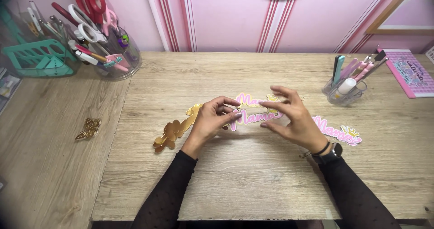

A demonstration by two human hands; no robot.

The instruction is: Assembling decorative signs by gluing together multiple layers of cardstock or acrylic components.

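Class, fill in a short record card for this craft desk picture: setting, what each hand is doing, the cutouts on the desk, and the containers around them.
Setting: wooden desk against a pink striped wall
Left hand: fingertips on a pink script cutout
Right hand: fingers pinched over the same cutout
Other cutouts: second pink script cutout to the right; gold butterfly strip to the left; single gold butterfly further left
Containers: clear tub of scissors at back left; teal basket; clear pen cup at back right
Also: pink notebook
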